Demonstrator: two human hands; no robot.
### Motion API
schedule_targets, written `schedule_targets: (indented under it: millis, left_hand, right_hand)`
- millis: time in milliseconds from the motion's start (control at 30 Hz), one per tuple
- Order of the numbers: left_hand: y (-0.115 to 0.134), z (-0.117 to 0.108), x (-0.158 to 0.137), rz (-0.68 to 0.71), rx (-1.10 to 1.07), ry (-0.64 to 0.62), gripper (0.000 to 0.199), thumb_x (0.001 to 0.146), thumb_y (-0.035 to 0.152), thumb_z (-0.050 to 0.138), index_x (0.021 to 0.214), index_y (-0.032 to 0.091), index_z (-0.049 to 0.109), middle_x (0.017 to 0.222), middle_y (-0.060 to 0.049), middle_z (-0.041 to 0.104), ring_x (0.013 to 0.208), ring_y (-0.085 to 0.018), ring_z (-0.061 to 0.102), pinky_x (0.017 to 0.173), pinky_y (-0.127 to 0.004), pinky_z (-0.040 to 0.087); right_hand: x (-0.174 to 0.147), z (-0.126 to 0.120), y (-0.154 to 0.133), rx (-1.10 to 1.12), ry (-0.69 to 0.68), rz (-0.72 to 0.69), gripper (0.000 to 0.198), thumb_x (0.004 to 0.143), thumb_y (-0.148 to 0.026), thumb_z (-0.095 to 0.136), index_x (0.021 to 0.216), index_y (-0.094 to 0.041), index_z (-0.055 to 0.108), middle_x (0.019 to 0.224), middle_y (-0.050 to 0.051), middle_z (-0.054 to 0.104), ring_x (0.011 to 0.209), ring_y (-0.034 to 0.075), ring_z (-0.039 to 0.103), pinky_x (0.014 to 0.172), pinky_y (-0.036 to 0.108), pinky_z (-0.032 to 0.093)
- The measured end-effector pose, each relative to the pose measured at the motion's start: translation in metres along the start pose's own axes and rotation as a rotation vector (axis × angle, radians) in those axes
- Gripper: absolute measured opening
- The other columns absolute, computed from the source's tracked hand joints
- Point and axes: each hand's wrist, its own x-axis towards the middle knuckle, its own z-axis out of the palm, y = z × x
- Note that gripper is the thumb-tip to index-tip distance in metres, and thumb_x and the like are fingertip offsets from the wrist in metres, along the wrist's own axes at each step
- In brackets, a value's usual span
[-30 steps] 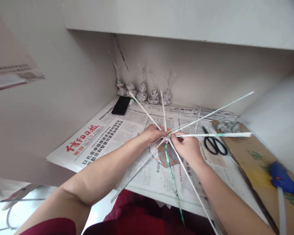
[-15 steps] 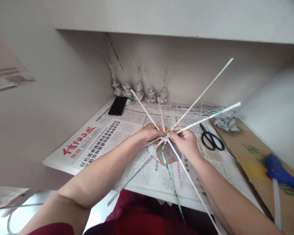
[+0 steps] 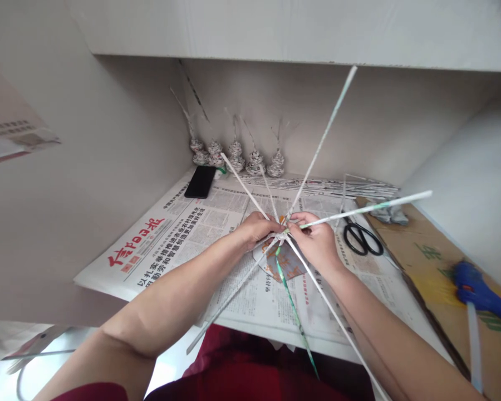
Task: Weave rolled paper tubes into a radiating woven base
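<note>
Glue gun (image 3: pixel 480 289) cut by right edge; newspaper (image 3: pixel 211 214) fine print illegible.

Left hand (image 3: pixel 260 227), right hand (image 3: pixel 317 239), we're pinching the paper rods (image 3: pixel 323 139) where they cross! Black scissors (image 3: pixel 362 238) lie to our right.

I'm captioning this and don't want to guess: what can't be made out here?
Head view: the crossing of the paper strips, partly covered by left hand and right hand.
Head view: handle end of the blue glue gun, cut off by the right edge.
Head view: fine print on the newspaper, too small.
</note>
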Motion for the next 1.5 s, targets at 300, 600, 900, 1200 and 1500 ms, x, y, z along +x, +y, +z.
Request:
schedule_targets:
  millis: [300,600,900,1200,1500]
  left_hand:
    - [-0.01,-0.003,0.006,0.168,0.085,-0.007,0.018,0.061,0.021,0.073,0.058,0.014,0.056,0.049,0.002,0.054,0.044,-0.008,0.047,0.046,-0.022,0.034]
    - [-0.004,0.003,-0.006,0.228,0.277,-0.024,0.016,0.063,0.023,0.071,0.062,0.014,0.058,0.05,0.003,0.054,0.046,-0.008,0.046,0.047,-0.02,0.033]
    - [-0.002,0.009,-0.018,0.119,0.245,-0.216,0.016,0.059,0.017,0.07,0.062,0.015,0.054,0.049,0.004,0.053,0.043,-0.007,0.045,0.045,-0.02,0.033]
    - [-0.006,0.009,-0.016,0.075,0.208,-0.237,0.017,0.056,0.017,0.073,0.069,0.013,0.063,0.055,0.001,0.06,0.044,-0.01,0.051,0.044,-0.021,0.037]
    - [-0.007,0.006,-0.007,0.223,0.179,0.022,0.023,0.053,0.019,0.076,0.065,0.015,0.056,0.051,0.002,0.057,0.044,-0.009,0.051,0.046,-0.02,0.039]
  right_hand:
    - [0.005,-0.002,0.005,0.038,-0.081,0.142,0.017,0.075,-0.031,0.062,0.087,-0.02,0.068,0.072,0.002,0.069,0.061,0.016,0.061,0.058,0.026,0.046]
    - [0.013,0.002,0.007,0.54,0.063,0.354,0.03,0.06,-0.035,0.078,0.082,-0.017,0.068,0.063,-0.001,0.065,0.055,0.012,0.056,0.047,0.022,0.04]
    - [0.026,-0.009,0.004,0.765,0.179,0.503,0.044,0.052,-0.016,0.071,0.096,-0.017,0.065,0.07,0.0,0.068,0.049,0.011,0.054,0.041,0.022,0.041]
    - [0.042,-0.045,0.006,0.695,0.283,0.148,0.061,0.063,-0.028,0.074,0.121,-0.032,0.056,0.084,-0.004,0.067,0.053,0.009,0.057,0.043,0.02,0.041]
    - [0.03,-0.029,0.012,0.336,-0.003,0.382,0.02,0.069,-0.035,0.069,0.077,-0.017,0.067,0.062,0.001,0.061,0.041,0.008,0.047,0.033,0.02,0.026]
